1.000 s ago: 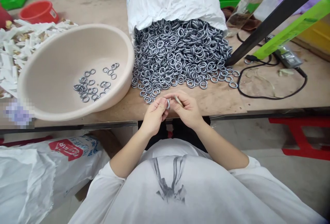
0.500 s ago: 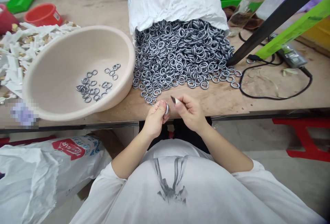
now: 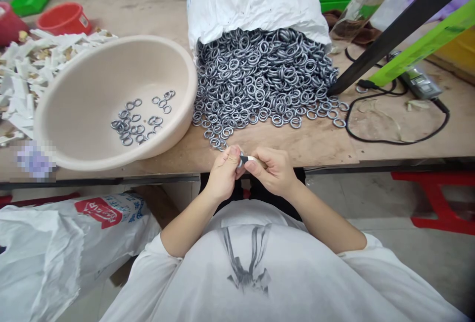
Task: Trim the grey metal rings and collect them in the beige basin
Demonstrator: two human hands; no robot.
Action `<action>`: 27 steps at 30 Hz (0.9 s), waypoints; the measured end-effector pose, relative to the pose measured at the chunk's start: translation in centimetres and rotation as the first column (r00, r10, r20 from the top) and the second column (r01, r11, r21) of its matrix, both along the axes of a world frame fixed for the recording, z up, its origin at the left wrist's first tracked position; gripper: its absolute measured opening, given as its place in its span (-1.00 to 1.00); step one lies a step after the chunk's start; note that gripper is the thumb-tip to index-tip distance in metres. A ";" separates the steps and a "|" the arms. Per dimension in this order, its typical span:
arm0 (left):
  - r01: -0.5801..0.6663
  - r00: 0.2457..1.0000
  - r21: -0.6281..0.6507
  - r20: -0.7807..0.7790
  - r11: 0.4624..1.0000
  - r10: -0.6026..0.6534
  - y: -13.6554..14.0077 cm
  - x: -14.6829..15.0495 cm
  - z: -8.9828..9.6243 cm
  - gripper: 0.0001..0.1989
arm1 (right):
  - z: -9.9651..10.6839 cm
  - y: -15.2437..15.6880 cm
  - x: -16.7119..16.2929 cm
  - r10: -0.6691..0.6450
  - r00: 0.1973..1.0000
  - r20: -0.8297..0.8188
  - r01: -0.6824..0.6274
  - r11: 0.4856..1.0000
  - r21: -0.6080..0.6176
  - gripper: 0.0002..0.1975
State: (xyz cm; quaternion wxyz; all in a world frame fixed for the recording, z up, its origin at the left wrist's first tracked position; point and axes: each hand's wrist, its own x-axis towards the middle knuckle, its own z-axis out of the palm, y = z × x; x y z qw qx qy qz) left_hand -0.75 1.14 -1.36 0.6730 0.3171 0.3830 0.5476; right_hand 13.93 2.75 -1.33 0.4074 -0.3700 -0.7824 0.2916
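At the table's front edge, my left hand (image 3: pixel 224 171) pinches a grey metal ring (image 3: pixel 240 161) between thumb and fingers. My right hand (image 3: pixel 275 169) is closed around a small knife (image 3: pixel 249 159) with a dark blade and a whitish grip; its tip meets the ring, and most of the grip is hidden in the fingers. Just beyond both hands spreads a heap of similar rings (image 3: pixel 256 84), spilling from a white sack (image 3: pixel 256 5). To the left, a beige basin (image 3: pixel 89 74) holds several rings on its bottom.
White strips (image 3: pixel 22 79) lie in a pile left of the basin, near a red bowl (image 3: pixel 63 19). On the right, a dark bar (image 3: pixel 389 35) and a green strip (image 3: pixel 426 40) slant up from the table. A black cable (image 3: pixel 393 142) loops there. A red stool (image 3: pixel 438 198) stands below.
My right hand has brought the knife left and down, so its blade now touches the ring. My left hand keeps its pinch on the ring. The view has shifted slightly.
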 end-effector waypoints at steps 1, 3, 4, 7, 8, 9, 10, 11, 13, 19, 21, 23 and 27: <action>-0.005 1.000 0.002 -0.002 1.000 0.005 0.0 0.0 0.0 -0.44 | 0.0 -0.1 0.0 0.003 1.000 -0.010 -0.003 1.000 0.005 -0.58; -0.011 1.000 0.003 -0.004 1.000 0.011 0.0 0.0 0.1 -0.42 | 0.0 -0.2 -0.1 0.012 1.000 -0.019 -0.012 1.000 0.015 -0.59; -0.009 1.000 0.006 -0.001 1.000 0.009 0.0 0.1 0.2 -0.42 | -0.1 -0.2 -0.1 0.012 1.000 -0.017 -0.012 1.000 0.011 -0.59; 0.040 0.999 0.033 0.021 0.999 -0.041 -0.2 0.0 0.7 -0.43 | -0.6 0.2 0.1 -0.035 0.999 -0.036 0.033 0.998 -0.061 -0.57; 0.053 0.998 0.041 0.035 0.998 -0.055 -0.3 -0.2 0.8 -0.43 | -0.8 0.6 0.2 -0.074 0.995 -0.059 0.068 0.992 -0.103 -0.56; 0.056 0.997 0.044 0.050 0.997 -0.058 -0.4 -0.4 0.9 -0.44 | -1.1 1.0 0.3 -0.119 0.989 -0.085 0.106 0.984 -0.145 -0.56; 0.045 0.997 0.040 0.063 0.998 -0.048 -0.5 -0.8 0.9 -0.44 | -1.3 1.6 0.3 -0.158 0.982 -0.102 0.139 0.974 -0.178 -0.56; 0.018 0.997 0.031 0.075 0.999 -0.020 -0.5 -1.3 0.9 -0.45 | -1.4 2.2 0.2 -0.188 0.977 -0.096 0.166 0.966 -0.198 -0.58; -0.068 0.994 -0.003 0.083 0.998 0.068 -0.4 -2.6 0.5 -0.48 | -1.4 3.7 -0.6 -0.192 0.981 0.010 0.190 0.962 -0.194 -0.67; -0.286 0.947 -0.181 0.094 0.941 0.306 -0.1 -6.2 0.0 -0.78 | 0.1 6.9 -7.0 -0.030 0.869 0.493 0.045 0.999 -0.020 -0.75; -0.308 0.928 -0.262 0.131 0.914 0.350 0.0 -6.8 0.5 -0.85 | 0.5 7.3 -8.9 -0.056 0.776 0.628 0.054 0.998 0.022 -0.75; -0.297 0.918 -0.322 0.164 0.899 0.362 0.1 -7.0 1.0 -0.82 | 0.6 7.6 -9.8 -0.078 0.713 0.697 0.069 0.997 0.040 -0.77; -0.229 0.931 -0.345 0.196 0.910 0.308 0.3 -6.9 1.5 -0.79 | 0.6 8.4 -8.7 -0.149 0.775 0.614 0.162 0.986 0.035 -0.78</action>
